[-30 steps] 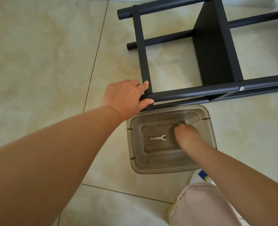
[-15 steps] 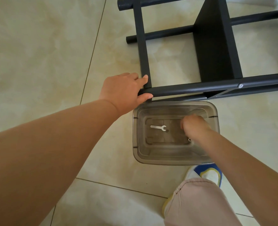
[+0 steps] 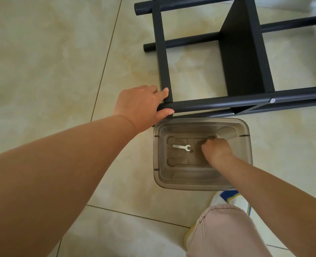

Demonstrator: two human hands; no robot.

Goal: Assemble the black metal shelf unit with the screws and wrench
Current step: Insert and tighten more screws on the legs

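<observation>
- Left hand (image 3: 141,105) grips a tube end of the shelf (image 3: 246,60), which lies on its side on the floor.
- Right hand (image 3: 216,151) reaches into the bin (image 3: 199,185) with curled fingers; cannot tell what they hold.
- Wrench (image 3: 181,147) lies on the bin's bottom.

Black shelf frame (image 3: 246,102), silver wrench (image 3: 181,147), smoky, seemingly grey-tinted bin (image 3: 156,156), marbled beige floor (image 3: 42,62).

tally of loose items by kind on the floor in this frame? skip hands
Shelf frame, black metal: 1
Plastic bin, clear grey: 1
Wrench, silver, lying in the bin: 1
Shoe, white and blue: 1
Total: 4
Screws in the bin: cannot tell, the right hand covers that part of the bin floor.
</observation>
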